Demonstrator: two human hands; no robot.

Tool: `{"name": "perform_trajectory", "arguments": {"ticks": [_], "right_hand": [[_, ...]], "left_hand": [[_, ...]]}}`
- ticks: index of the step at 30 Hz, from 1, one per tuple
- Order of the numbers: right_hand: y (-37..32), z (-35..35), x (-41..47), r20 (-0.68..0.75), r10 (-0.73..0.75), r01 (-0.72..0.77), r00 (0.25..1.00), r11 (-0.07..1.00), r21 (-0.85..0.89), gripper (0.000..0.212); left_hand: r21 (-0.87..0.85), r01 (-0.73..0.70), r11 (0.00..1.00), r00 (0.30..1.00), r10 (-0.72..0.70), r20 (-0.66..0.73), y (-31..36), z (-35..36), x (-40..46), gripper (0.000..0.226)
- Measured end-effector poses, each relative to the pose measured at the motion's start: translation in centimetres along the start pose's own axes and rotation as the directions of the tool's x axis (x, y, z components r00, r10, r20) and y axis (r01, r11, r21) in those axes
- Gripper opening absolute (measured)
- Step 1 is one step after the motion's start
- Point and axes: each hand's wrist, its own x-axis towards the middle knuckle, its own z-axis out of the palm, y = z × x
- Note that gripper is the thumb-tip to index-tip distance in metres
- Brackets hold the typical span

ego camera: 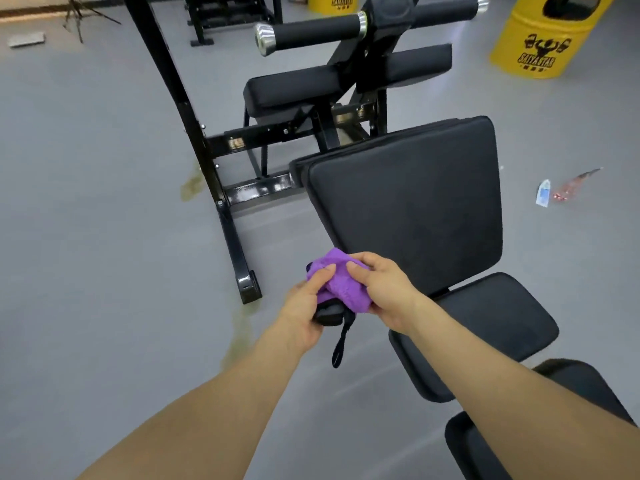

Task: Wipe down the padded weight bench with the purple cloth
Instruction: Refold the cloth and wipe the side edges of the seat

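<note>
The black padded weight bench [415,202] runs from the middle of the view down to the lower right, its back pad wide and its seat pad [495,317] below it. A bunched purple cloth [341,282] is held in the air just left of the back pad's lower corner. My left hand [304,306] pinches the cloth from the left and also holds a small black object with a dangling strap [341,337]. My right hand [384,289] grips the cloth from the right.
The bench's black steel frame [239,188] and a slanted upright stand on the grey floor at left. Foam rollers [311,32] and a smaller pad [294,88] sit beyond. Yellow drums [540,39] stand at the top right. Litter [543,194] lies on the floor at right.
</note>
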Motion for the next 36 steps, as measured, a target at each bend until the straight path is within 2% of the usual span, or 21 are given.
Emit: {"name": "perform_trajectory", "arguments": {"ticks": [2, 5, 8, 11, 13, 15, 18, 24, 27, 30, 34, 36], "right_hand": [[0.8, 0.4, 0.8, -0.033, -0.010, 0.010, 0.999, 1.000, -0.018, 0.019], [2.3, 1.8, 2.2, -0.077, -0.018, 0.012, 0.997, 0.996, -0.086, 0.016], [3.6, 2.7, 3.8, -0.201, -0.146, 0.082, 0.969, 0.952, -0.295, 0.019], [4.3, 2.0, 5.0, -0.346, -0.343, 0.063, 0.873, 0.783, -0.619, 0.027], [4.6, 1.3, 5.7, -0.350, -0.445, 0.013, 0.825, 0.633, -0.774, 0.031], [4.9, 0.8, 6.2, -0.314, -0.504, -0.006, 0.805, 0.522, -0.853, 0.035], [5.7, 0.3, 6.9, -0.270, -0.531, -0.008, 0.803, 0.444, -0.896, 0.038], [7.5, -0.8, 8.0, -0.235, -0.643, 0.032, 0.729, 0.375, -0.927, 0.037], [8.5, -1.1, 8.6, -0.213, -0.698, 0.057, 0.684, 0.342, -0.938, 0.038], [9.8, -1.3, 9.1, -0.197, -0.749, 0.070, 0.633, 0.309, -0.948, 0.040], [11.4, -1.1, 9.3, -0.208, -0.764, 0.023, 0.610, 0.280, -0.960, 0.048], [11.7, -0.9, 9.2, -0.217, -0.774, 0.008, 0.595, 0.276, -0.961, 0.051]], "left_hand": [[0.038, -0.008, 0.999, 1.000, 0.009, -0.002, -0.4, -1.1, 1.0, 0.026], [0.031, -0.031, 0.999, 1.000, 0.031, -0.001, -1.0, -3.5, 2.7, 0.026], [0.031, -0.091, 0.995, 0.996, 0.091, 0.013, -0.5, -5.3, 4.4, 0.027], [0.077, -0.198, 0.977, 0.980, 0.197, 0.020, 0.5, -6.0, 6.1, 0.018], [0.138, -0.304, 0.943, 0.952, 0.304, 0.020, 1.3, -5.8, 7.3, 0.018], [0.244, -0.449, 0.860, 0.890, 0.455, 0.034, 2.0, -5.4, 8.5, 0.021], [0.368, -0.629, 0.684, 0.749, 0.660, 0.054, 3.2, -4.2, 10.0, 0.020], [0.372, -0.801, 0.468, 0.493, 0.869, -0.032, 6.9, -1.0, 12.9, 0.021], [0.478, -0.773, 0.417, 0.482, 0.876, 0.014, 6.6, -0.3, 15.0, 0.031], [0.571, -0.766, 0.296, 0.440, 0.889, 0.130, 3.4, -0.8, 16.2, 0.039], [0.613, -0.776, 0.147, 0.393, 0.873, 0.290, -1.3, -2.6, 16.9, 0.018], [0.582, -0.804, 0.124, 0.350, 0.890, 0.294, -0.9, -2.9, 17.2, 0.013]]}}
